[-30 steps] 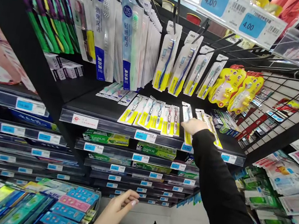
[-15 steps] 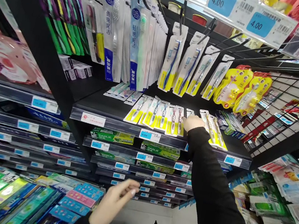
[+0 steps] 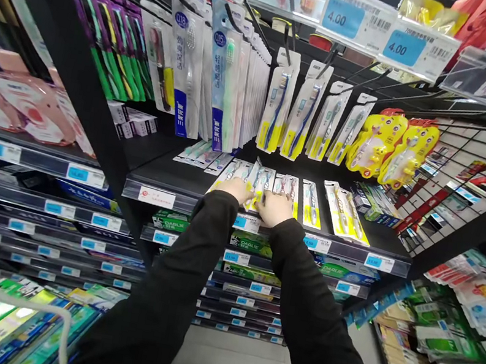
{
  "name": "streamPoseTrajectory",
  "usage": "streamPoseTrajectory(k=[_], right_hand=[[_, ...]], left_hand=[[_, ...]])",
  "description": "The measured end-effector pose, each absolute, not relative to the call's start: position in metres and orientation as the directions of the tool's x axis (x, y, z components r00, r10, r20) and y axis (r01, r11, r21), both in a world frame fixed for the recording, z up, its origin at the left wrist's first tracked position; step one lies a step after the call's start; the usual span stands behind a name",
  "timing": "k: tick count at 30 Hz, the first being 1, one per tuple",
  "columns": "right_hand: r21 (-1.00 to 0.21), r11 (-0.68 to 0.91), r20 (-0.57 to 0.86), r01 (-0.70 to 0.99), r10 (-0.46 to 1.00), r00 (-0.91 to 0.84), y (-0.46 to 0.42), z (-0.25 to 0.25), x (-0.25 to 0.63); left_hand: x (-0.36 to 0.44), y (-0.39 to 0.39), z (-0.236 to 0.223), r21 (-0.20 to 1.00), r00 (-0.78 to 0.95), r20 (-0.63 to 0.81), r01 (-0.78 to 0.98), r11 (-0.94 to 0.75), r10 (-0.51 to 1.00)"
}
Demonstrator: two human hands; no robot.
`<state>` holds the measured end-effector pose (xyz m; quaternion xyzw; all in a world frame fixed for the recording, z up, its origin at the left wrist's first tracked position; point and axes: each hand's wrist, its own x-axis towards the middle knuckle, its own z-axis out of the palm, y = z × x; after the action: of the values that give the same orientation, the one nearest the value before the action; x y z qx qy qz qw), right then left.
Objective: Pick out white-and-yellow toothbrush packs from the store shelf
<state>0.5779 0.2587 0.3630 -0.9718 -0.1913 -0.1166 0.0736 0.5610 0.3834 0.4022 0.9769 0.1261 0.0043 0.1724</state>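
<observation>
Both of my hands are at the front of the black shelf, over a row of white-and-yellow toothbrush packs. My left hand [image 3: 236,189] is closed at the lower left of the blue toothbrush packs [image 3: 264,179], one of which is slightly raised. Close beside it, my right hand [image 3: 276,209] has its fingers curled on the lower right edge of the same packs. Partly behind my right hand lie packs with red toothbrushes [image 3: 287,186]. A single toothbrush pack [image 3: 311,204] lies to the right, then packs with gold-coloured toothbrushes [image 3: 345,211]. My fingertips are partly hidden.
Hanging toothbrush packs [image 3: 278,110] and yellow animal-shaped packs [image 3: 377,143] are above the shelf. Price tags [image 3: 156,197] line its front edge. Toothpaste boxes [image 3: 171,220] sit on lower shelves. At lower left are stacked boxes [image 3: 5,322] and a pale curved handle [image 3: 18,300].
My left hand has risen from below to the shelf packs. My right hand has moved left from the single pack, which now lies in full view, to the blue toothbrush packs.
</observation>
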Motion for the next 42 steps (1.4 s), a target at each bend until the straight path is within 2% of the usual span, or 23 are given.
streamPoseTrajectory(k=[2,6,12,15,18,23,28,31,33,36,39,42], right_hand=[[-0.106,-0.91,0.255,0.401,0.365,0.895,0.261,0.366,0.578],[-0.154,-0.915,0.29,0.372,0.318,0.903,0.273,0.37,0.574],[-0.202,-0.945,0.36,0.256,0.171,0.917,0.292,0.37,0.564],[-0.203,-0.967,0.238,0.153,0.103,0.966,0.293,0.375,0.568],[-0.208,-0.958,0.092,0.199,0.184,0.979,0.29,0.379,0.575],[-0.24,-0.935,0.129,0.261,0.235,0.963,0.278,0.385,0.581],[-0.312,-0.906,0.154,0.288,0.251,0.956,0.248,0.404,0.578],[-0.391,-0.847,0.182,0.359,0.311,0.933,0.211,0.415,0.554],[-0.409,-0.844,0.227,0.346,0.274,0.935,0.183,0.417,0.533],[-0.317,-0.926,0.272,0.206,0.119,0.955,0.15,0.412,0.514],[-0.149,-0.988,0.282,0.028,-0.016,0.959,0.139,0.405,0.522],[-0.041,-0.997,0.282,-0.065,-0.073,0.956,0.145,0.397,0.541]], left_hand=[[0.565,0.388,0.404,0.34,0.979,-0.054,0.203,-0.918,0.196],[0.56,0.397,0.406,0.346,0.969,0.015,0.225,-0.911,0.246],[0.534,0.405,0.407,0.493,0.93,0.115,0.252,-0.833,0.35],[0.521,0.406,0.405,0.504,0.939,0.086,0.247,-0.828,0.332],[0.504,0.408,0.4,0.532,0.946,0.077,0.23,-0.815,0.316],[0.464,0.418,0.388,0.667,0.945,0.121,0.15,-0.73,0.304],[0.427,0.423,0.374,0.835,0.955,0.092,0.081,-0.545,0.282],[0.406,0.421,0.362,0.937,0.965,0.031,0.062,-0.343,0.26],[0.391,0.42,0.351,0.981,0.972,-0.059,0.099,-0.168,0.227],[0.371,0.421,0.329,0.982,0.969,-0.184,0.187,-0.001,0.163],[0.359,0.422,0.309,0.974,0.966,-0.228,0.225,0.041,0.121],[0.356,0.419,0.3,0.969,0.966,-0.245,0.241,0.054,0.078]])
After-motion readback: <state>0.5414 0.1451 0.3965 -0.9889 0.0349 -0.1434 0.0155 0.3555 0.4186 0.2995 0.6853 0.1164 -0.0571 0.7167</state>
